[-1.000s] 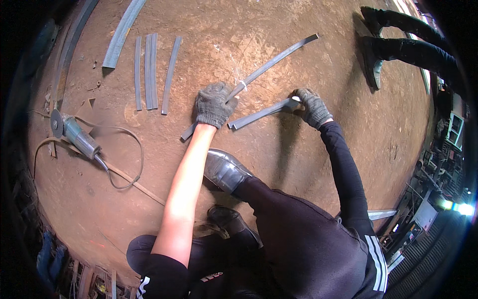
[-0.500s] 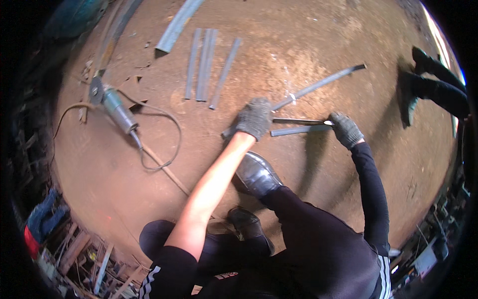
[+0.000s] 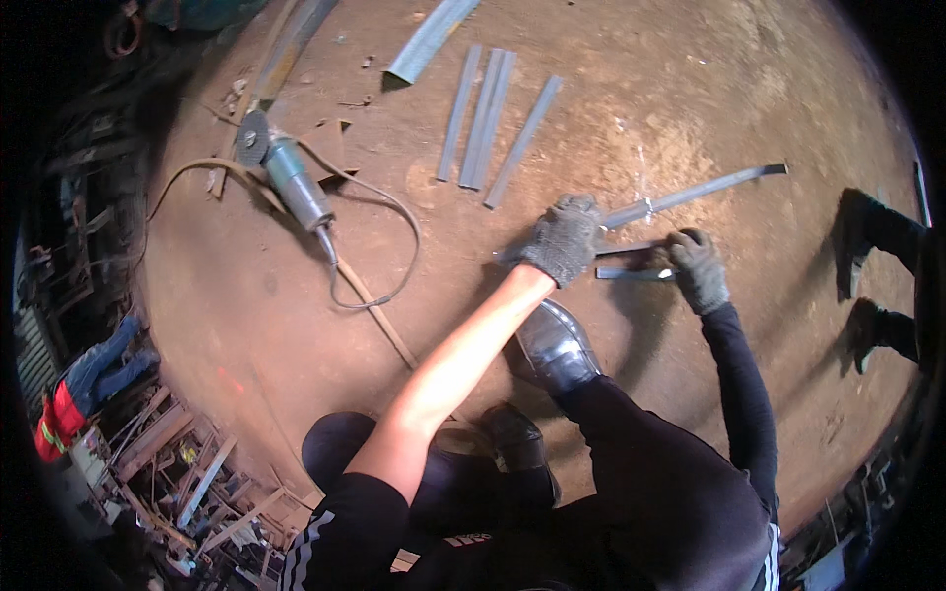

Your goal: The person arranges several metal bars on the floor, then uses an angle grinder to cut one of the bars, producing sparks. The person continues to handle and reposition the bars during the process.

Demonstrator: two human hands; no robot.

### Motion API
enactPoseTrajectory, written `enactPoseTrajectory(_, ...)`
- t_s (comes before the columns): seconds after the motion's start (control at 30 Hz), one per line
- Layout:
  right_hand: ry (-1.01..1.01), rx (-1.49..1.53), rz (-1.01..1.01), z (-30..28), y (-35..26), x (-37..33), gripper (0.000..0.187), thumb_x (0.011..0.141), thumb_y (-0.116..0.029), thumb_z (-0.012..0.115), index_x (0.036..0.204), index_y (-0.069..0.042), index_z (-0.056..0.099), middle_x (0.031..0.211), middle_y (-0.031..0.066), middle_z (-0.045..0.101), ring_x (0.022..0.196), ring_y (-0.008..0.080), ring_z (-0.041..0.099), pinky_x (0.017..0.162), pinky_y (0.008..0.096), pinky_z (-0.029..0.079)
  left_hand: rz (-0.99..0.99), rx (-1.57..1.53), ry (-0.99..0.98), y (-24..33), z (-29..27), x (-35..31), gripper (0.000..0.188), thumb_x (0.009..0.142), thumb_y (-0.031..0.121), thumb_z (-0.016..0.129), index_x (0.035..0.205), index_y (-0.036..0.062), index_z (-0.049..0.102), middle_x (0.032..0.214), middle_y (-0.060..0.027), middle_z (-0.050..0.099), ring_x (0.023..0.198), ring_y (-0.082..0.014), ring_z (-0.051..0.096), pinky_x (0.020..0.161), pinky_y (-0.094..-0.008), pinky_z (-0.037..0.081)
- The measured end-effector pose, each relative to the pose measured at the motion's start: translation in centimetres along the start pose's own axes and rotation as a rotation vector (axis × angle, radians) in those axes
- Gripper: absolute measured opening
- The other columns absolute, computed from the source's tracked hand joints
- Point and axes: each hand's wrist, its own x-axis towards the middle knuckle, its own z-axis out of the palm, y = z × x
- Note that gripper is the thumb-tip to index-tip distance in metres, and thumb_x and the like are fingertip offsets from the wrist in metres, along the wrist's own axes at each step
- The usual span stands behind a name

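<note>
- Left hand (image 3: 564,241), gloved: closed over the long grey strip (image 3: 719,185), which showed on both sides of my glove and bore a white mark just beyond it.
- Right hand (image 3: 698,269), gloved: fingers curled over the near ends of two strips, a dark strip (image 3: 631,248) and a paler strip (image 3: 631,274).
- Change: my right hand had come nearer my left; the two strips, close together a second earlier, stood apart at their far ends.
- Bearing, as I judged it: the pieces were being handled singly, within one small area. Whether my left glove also touched the dark strip, I could not tell.
- Loose strips (image 3: 488,120): four, the middle two side by side, lying ahead of my left hand.
- Angle grinder (image 3: 301,187): on its side to my left, cable (image 3: 419,241) looped beside it.
- Wider channel (image 3: 432,41): beyond the loose strips.
- Floor (image 3: 778,394): brown, worn, paler near the marked strip.
- Scrap heap (image 3: 168,443): lower left, beside somebody's blue trouser legs (image 3: 110,360).
- Another person's dark legs (image 3: 892,227): far right, well apart from my hands.
</note>
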Motion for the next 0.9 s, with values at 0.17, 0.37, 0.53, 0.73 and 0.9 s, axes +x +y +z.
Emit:
enactPoseTrajectory(0.17,-0.032,0.115,-0.031,2.2,-3.0,1.2,0.020,0.075,-0.016,0.071,0.094,-0.012,0.066,0.106,0.0052,0.065,0.105,0.0309,0.059,0.093,0.0436,0.049,-0.077,-0.020,-0.166,1.3,-0.8,0.0,0.025,0.085,0.021,0.068,0.096,-0.0009,0.066,0.096,-0.0216,0.064,0.095,-0.0385,0.062,0.083,-0.0482,0.052)
enactPoseTrajectory(0.37,0.049,0.567,0.285,1.4,-0.4,1.6,0.034,0.074,-0.018,0.082,0.105,-0.009,0.070,0.100,0.0082,0.068,0.091,0.0285,0.064,0.086,0.0372,0.052,0.049,0.033,-0.008,0.8,1.1,-2.1,0.021,0.085,0.020,0.067,0.096,0.0019,0.066,0.098,-0.0195,0.064,0.095,-0.0388,0.063,0.084,-0.0478,0.051)
enactPoseTrajectory(0.53,-0.035,0.534,0.454,1.1,2.1,-1.1,0.038,0.078,-0.022,0.084,0.109,-0.008,0.069,0.107,0.0102,0.068,0.095,0.0271,0.066,0.083,0.0373,0.054,0.082,0.286,-0.140,3.2,5.0,-1.8,0.020,0.085,0.019,0.064,0.098,0.0045,0.068,0.104,-0.0141,0.064,0.100,-0.0322,0.062,0.088,-0.0430,0.052)
enactPoseTrajectory(0.73,-0.011,0.424,0.299,-0.4,-2.8,1.1,0.046,0.077,-0.028,0.081,0.117,-0.011,0.066,0.118,0.0134,0.065,0.113,0.0340,0.061,0.100,0.0447,0.047,0.054,0.293,-0.051,1.1,6.3,-3.1,0.017,0.085,0.017,0.063,0.094,0.0039,0.067,0.103,-0.0151,0.063,0.098,-0.0321,0.062,0.086,-0.0429,0.051)
enactPoseTrajectory(0.9,-0.001,0.355,0.417,1.5,-2.7,0.9,0.042,0.076,-0.029,0.080,0.113,-0.013,0.069,0.105,0.0114,0.068,0.098,0.0343,0.062,0.090,0.0452,0.049,0.090,0.361,-0.052,1.2,7.1,-3.3,0.018,0.087,0.018,0.060,0.097,0.0044,0.067,0.101,-0.0146,0.064,0.098,-0.0312,0.061,0.087,-0.0429,0.050)
